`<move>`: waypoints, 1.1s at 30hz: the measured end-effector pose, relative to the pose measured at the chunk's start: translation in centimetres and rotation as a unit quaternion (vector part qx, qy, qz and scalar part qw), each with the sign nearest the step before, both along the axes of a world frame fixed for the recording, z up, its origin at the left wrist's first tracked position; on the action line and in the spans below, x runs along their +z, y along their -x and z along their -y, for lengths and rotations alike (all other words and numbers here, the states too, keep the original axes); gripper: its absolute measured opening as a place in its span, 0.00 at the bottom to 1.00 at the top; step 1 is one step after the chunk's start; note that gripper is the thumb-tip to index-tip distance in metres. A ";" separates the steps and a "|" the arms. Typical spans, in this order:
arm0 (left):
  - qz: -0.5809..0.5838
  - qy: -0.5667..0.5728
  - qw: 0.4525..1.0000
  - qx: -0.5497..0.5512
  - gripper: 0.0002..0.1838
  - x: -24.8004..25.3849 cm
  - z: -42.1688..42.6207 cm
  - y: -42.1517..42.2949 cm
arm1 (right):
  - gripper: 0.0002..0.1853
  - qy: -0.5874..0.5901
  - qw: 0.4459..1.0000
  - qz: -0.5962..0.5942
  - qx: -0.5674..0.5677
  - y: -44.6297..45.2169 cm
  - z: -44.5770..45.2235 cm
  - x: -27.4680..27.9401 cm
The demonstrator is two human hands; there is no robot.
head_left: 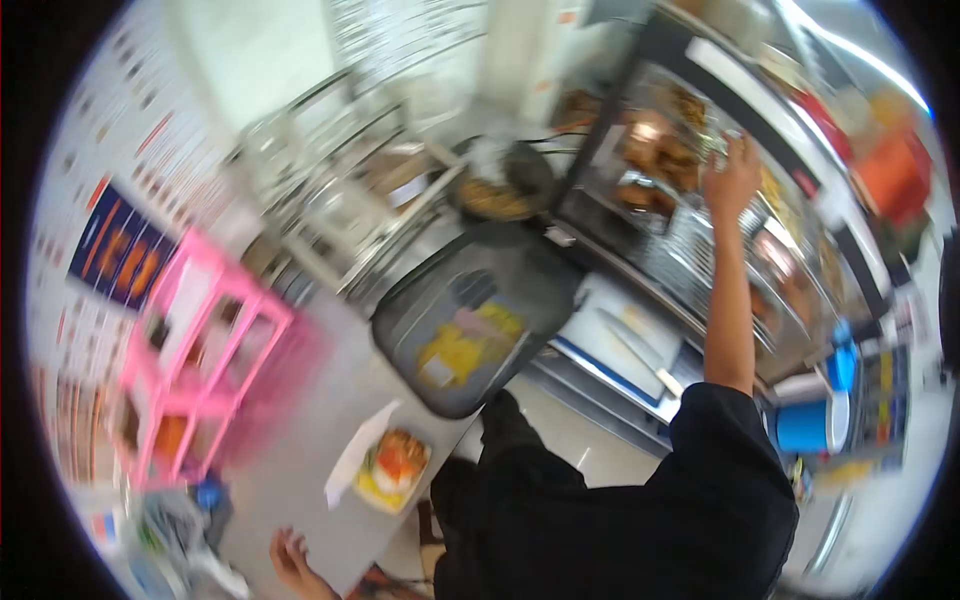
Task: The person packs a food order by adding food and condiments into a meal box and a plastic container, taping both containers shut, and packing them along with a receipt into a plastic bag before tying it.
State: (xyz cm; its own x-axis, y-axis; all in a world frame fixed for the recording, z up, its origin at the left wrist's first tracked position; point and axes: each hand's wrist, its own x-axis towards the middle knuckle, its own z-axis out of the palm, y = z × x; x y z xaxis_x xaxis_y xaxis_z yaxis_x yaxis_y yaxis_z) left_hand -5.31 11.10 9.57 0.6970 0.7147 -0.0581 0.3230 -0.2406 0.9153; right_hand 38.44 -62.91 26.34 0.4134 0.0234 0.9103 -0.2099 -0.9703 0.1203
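Observation:
My right hand [733, 182] reaches over the front of a food display case [650, 250], its fingers apart. Browned pieces of food [655, 150] lie in the case to the left of the hand, and a metal tray [690, 235] is below it. The blur hides whether the fingertips touch anything. My left hand [290, 555] is low over the grey counter [300, 400], fingers loosely spread, holding nothing that I can see. Beyond it on the counter is an open takeaway box [395, 470] with yellow, white and orange-red food inside and its lid folded back.
A large dark tub [400, 290] with yellow contents stands at the counter's end. A knife [640, 350] rests on a white cutting board [600, 310] below the case. Left are a pink rack [200, 350] and plastic bags [180, 530]; behind, a pan [490, 200] and a wire rack [340, 250].

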 end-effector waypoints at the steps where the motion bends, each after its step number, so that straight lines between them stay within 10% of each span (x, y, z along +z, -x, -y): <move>1: -0.028 0.005 0.999 -0.034 0.25 3.2 1.7 -1.8 | 0.25 0.023 0.998 0.006 -0.052 1.9 -0.2 1.0; 6: -0.013 -0.004 0.993 -0.119 0.22 3.5 0.4 -5.9 | 0.34 0.051 0.995 0.047 -0.074 4.2 5.3 5.6; 10: 0.004 -0.024 0.994 -0.108 0.18 4.9 2.5 -7.3 | 0.47 -0.095 0.932 0.112 -0.330 3.9 14.2 6.1; 15: 0.021 0.054 0.995 -0.079 0.16 4.5 5.4 -8.6 | 0.19 0.139 0.952 0.083 -0.259 5.1 20.0 4.6; 20: 0.029 0.076 0.994 -0.070 0.13 6.5 6.6 -8.6 | 0.18 0.224 0.902 0.019 -0.369 4.8 26.2 4.8; 23: 0.066 0.105 0.990 -0.060 0.13 7.2 5.6 -7.5 | 0.18 0.052 0.987 0.151 0.000 3.3 9.9 2.7; 25: 0.082 0.117 0.989 -0.050 0.14 7.0 5.5 -5.6 | 0.20 0.016 0.999 -0.033 -0.030 0.5 5.4 -7.4; 26: 0.092 0.125 0.986 -0.057 0.14 7.0 5.2 -4.7 | 0.22 0.080 0.985 -0.084 0.125 -0.2 -1.0 -13.9; 27: 0.087 0.136 0.985 -0.053 0.14 6.7 4.7 -4.0 | 0.22 -0.098 0.932 -0.215 0.276 3.4 -12.3 -16.1; 29: 0.076 0.157 0.984 -0.041 0.14 6.4 4.3 -1.1 | 0.23 -0.583 0.595 -0.273 0.481 10.7 -35.0 -20.6; 33: 0.068 0.160 0.984 0.029 0.15 5.4 2.4 7.3 | 0.18 -0.261 0.581 -0.360 0.681 27.2 -57.7 -14.7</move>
